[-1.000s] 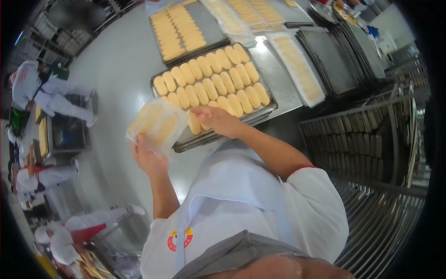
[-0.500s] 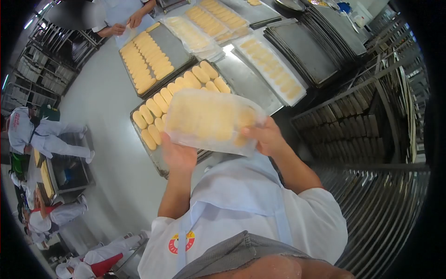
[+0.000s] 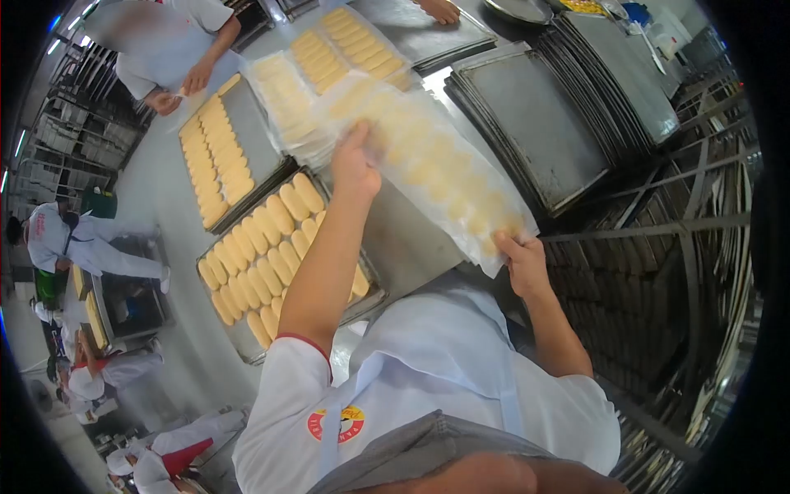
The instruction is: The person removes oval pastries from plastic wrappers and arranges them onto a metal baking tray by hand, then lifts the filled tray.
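With both hands I hold a long translucent paper sheet of ladyfingers (image 3: pixel 436 160), stretched slantwise above the metal table; the pale biscuits show through the paper. My left hand (image 3: pixel 357 167) grips its edge at the far left end, fingers partly hidden beneath. At the near right corner, my right hand (image 3: pixel 522 262) pinches the sheet, thumb on top. To the left of my left forearm lies a baking tray (image 3: pixel 252 357) with rows of oblong ladyfingers (image 3: pixel 265 272). More sheets of ladyfingers (image 3: pixel 284 90) lie beyond the held one.
Another tray of ladyfingers (image 3: pixel 216 156) stands at the far left, with a co-worker's hands (image 3: pixel 183 89) beside it. Stacked dark trays (image 3: pixel 535 123) are at the right. A metal rack (image 3: pixel 634 305) stands close to my right arm. Another person's hand (image 3: pixel 440 10) reaches in at the top.
The sheet has moved right and away from above the near tray and is now stretched out longer. My left hand has reached forward to its far end; my right hand has shifted right.
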Tool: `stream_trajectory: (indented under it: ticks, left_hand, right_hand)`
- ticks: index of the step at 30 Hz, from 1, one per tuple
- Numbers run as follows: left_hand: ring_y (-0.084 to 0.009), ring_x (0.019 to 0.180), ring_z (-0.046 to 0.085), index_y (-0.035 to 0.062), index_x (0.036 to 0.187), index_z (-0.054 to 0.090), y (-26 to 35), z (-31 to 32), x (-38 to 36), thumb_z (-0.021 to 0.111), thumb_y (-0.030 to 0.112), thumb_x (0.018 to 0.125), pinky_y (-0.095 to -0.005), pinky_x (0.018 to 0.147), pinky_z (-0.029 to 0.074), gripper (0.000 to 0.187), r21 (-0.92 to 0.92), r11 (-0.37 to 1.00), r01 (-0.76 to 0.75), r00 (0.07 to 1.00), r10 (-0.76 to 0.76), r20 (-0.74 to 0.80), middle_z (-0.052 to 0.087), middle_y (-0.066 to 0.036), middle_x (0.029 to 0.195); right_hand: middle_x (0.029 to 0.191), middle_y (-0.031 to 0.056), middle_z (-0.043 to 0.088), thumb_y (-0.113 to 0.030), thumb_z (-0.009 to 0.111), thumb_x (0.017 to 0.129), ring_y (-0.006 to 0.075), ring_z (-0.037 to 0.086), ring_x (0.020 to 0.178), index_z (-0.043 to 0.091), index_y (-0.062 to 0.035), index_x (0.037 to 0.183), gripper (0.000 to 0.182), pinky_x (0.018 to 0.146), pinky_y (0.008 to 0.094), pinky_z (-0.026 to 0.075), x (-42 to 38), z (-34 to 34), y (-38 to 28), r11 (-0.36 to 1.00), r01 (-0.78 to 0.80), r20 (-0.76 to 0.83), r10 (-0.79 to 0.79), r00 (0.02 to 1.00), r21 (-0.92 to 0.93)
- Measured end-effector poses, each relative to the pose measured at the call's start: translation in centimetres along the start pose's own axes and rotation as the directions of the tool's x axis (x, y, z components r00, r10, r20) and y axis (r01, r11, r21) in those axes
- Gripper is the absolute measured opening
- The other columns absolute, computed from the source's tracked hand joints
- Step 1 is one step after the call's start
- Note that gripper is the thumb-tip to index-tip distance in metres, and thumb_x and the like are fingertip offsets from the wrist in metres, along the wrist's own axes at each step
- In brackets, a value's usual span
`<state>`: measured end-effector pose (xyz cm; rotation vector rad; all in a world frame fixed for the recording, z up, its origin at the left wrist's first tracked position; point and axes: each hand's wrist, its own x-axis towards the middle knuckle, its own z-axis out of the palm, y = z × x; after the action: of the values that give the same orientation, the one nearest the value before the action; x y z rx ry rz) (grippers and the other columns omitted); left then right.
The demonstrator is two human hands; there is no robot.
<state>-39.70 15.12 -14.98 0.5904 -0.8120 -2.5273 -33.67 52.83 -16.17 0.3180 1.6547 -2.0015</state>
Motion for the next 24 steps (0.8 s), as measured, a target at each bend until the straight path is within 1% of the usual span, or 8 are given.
stream_trajectory:
  ticks: [5, 7, 10, 13, 16, 20, 23, 24]
  left_hand:
    - [-0.0233, 0.092, 0.073, 0.0049, 0.116, 0.072, -7.6, -1.3, 7.2, 0.076, 0.013, 0.098, -0.0363, 0.079, 0.058, 0.020, 0.389, 0.921, -0.013, 0.985, 0.078, -0.153, 0.076, -0.006, 0.105]
    - [-0.0270, 0.089, 0.073, 0.0036, 0.112, 0.073, -9.6, -2.0, 8.5, 0.078, 0.016, 0.096, -0.0393, 0.078, 0.057, 0.020, 0.658, 0.752, -0.050, 0.965, 0.205, -0.161, 0.077, -0.009, 0.100]
    - [-0.0349, 0.087, 0.073, 0.0027, 0.108, 0.075, -10.7, -2.5, 9.6, 0.081, 0.023, 0.092, -0.0452, 0.077, 0.056, 0.027, 0.945, 0.249, -0.212, 0.890, 0.449, 0.082, 0.077, -0.016, 0.097]
    - [-0.0412, 0.096, 0.073, 0.0039, 0.116, 0.073, -10.9, -2.3, 10.1, 0.082, 0.028, 0.089, -0.0527, 0.089, 0.054, 0.037, 0.993, 0.061, -0.097, 0.927, 0.369, 0.068, 0.077, -0.019, 0.102]
    - [-0.0434, 0.116, 0.068, 0.0040, 0.135, 0.066, -11.1, -2.6, 10.3, 0.083, 0.030, 0.089, -0.0545, 0.105, 0.047, 0.055, 0.984, -0.178, -0.029, 0.944, 0.320, 0.086, 0.075, -0.020, 0.121]
    - [-0.0440, 0.146, 0.047, 0.0045, 0.159, 0.045, -11.4, -2.3, 8.3, 0.082, 0.032, 0.091, -0.0557, 0.123, 0.032, 0.083, 0.990, -0.065, -0.124, 0.798, 0.586, 0.138, 0.053, -0.027, 0.156]
    - [-0.0439, 0.158, 0.033, 0.0060, 0.167, 0.035, -12.6, -2.8, 6.1, 0.081, 0.033, 0.092, -0.0573, 0.128, 0.025, 0.093, 0.992, 0.038, -0.120, 0.756, 0.651, 0.067, 0.035, -0.032, 0.169]
    - [-0.0442, 0.160, 0.030, 0.0081, 0.169, 0.034, -13.6, -3.0, 5.1, 0.080, 0.033, 0.092, -0.0593, 0.129, 0.022, 0.093, 0.994, 0.012, -0.110, 0.769, 0.635, 0.078, 0.030, -0.033, 0.171]
  right_hand:
    - [0.113, 0.0049, 0.076, -0.012, 0.076, 0.100, 0.0144, 0.072, 0.095, 0.071, 0.0008, 0.126, 0.029, 0.081, 0.0299, 0.057, 4.4, -2.7, 3.4, 0.992, -0.062, -0.126, 0.047, 0.991, -0.112]
    - [0.103, 0.0028, 0.074, -0.013, 0.076, 0.099, 0.0118, 0.069, 0.083, 0.072, -0.0005, 0.121, 0.026, 0.071, 0.0285, 0.055, 4.9, -2.4, 4.1, 0.989, -0.080, -0.163, 0.059, 0.985, -0.125]
    - [0.092, 0.0024, 0.073, -0.015, 0.077, 0.098, 0.0095, 0.064, 0.071, 0.073, -0.0015, 0.115, 0.023, 0.061, 0.0273, 0.050, 5.7, -2.5, 5.7, 0.947, -0.073, -0.186, 0.014, 0.982, -0.313]
    - [0.088, 0.0029, 0.072, -0.017, 0.078, 0.098, 0.0075, 0.061, 0.068, 0.073, -0.0024, 0.112, 0.021, 0.058, 0.0265, 0.047, 5.3, -2.0, 5.8, 0.917, -0.105, -0.208, 0.024, 0.978, -0.386]
    - [0.083, 0.0048, 0.070, -0.022, 0.082, 0.093, 0.0158, 0.063, 0.069, 0.071, 0.0004, 0.114, 0.033, 0.064, 0.0345, 0.052, 5.4, -3.1, 6.3, 0.766, -0.101, -0.173, -0.014, 0.985, -0.635]
    - [0.090, 0.0121, 0.070, -0.027, 0.084, 0.092, 0.0276, 0.068, 0.080, 0.066, 0.0038, 0.124, 0.049, 0.074, 0.0422, 0.055, 2.9, -2.9, 1.0, 0.572, -0.124, -0.248, -0.143, 0.958, -0.811]
    - [0.102, 0.0187, 0.068, -0.028, 0.082, 0.093, 0.0334, 0.068, 0.095, 0.062, 0.0040, 0.130, 0.052, 0.085, 0.0445, 0.054, 3.7, -2.7, -0.6, 0.364, 0.147, -0.041, -0.461, 0.886, -0.920]
    - [0.132, 0.0247, 0.063, -0.028, 0.084, 0.090, 0.0395, 0.062, 0.122, 0.059, 0.0021, 0.139, 0.063, 0.103, 0.0507, 0.049, 5.2, -3.3, 0.5, 0.225, 0.248, 0.120, -0.465, 0.877, -0.942]
